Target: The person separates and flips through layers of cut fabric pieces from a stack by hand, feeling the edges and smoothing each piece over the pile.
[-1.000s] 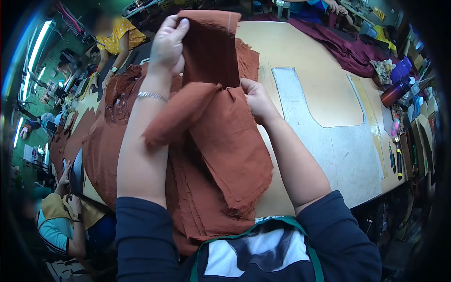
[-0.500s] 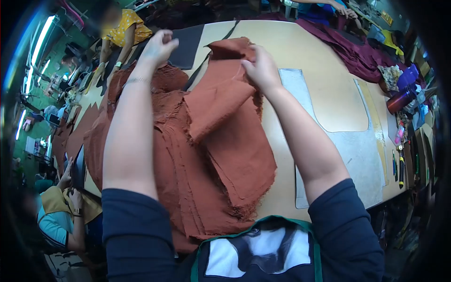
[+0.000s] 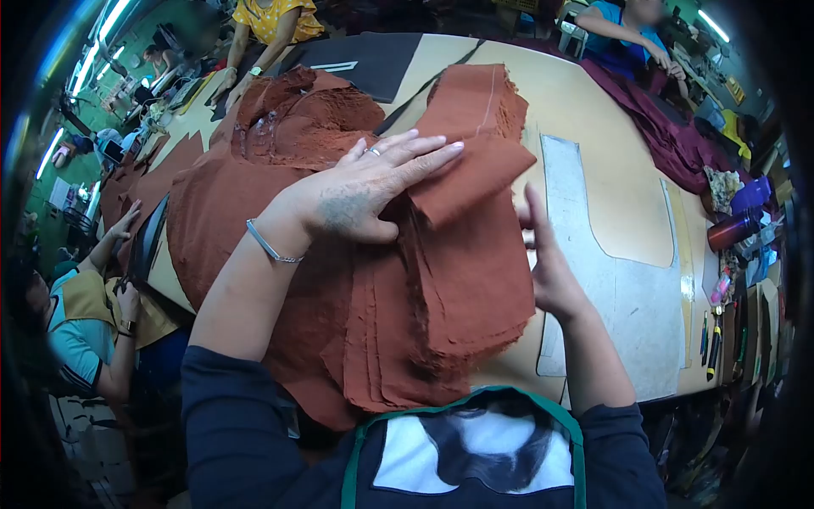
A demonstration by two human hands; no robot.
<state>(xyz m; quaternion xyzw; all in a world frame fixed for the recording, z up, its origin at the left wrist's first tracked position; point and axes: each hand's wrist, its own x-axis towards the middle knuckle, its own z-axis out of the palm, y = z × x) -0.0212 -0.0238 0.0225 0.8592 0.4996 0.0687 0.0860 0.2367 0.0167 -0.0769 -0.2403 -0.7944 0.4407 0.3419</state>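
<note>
A thick stack of rust-brown cut fabric pieces [image 3: 483, 280] with frayed edges lies in front of me, its upper part folded over. My left hand [image 3: 365, 187] rests on the fold, fingers stretched out flat; a ring and a bracelet are on it. Beside the stack's right edge is my right hand [image 3: 547, 263], with its fingers apart and nothing held in them. To the left, a larger heap of the same rust-brown cloth [image 3: 246, 204] spreads over the table and runs under the stack.
A pale U-shaped pattern piece [image 3: 619, 288] lies on the table [image 3: 627, 204] at right. Maroon cloth [image 3: 644, 119] covers the far right edge, near a dark red tumbler [image 3: 733, 229]. A dark sheet [image 3: 365, 68] lies at the back. Other people work left and behind.
My left hand has come down from above the heap onto the folded fabric. My right hand has let go of the stack's far end and moved nearer, along its right side.
</note>
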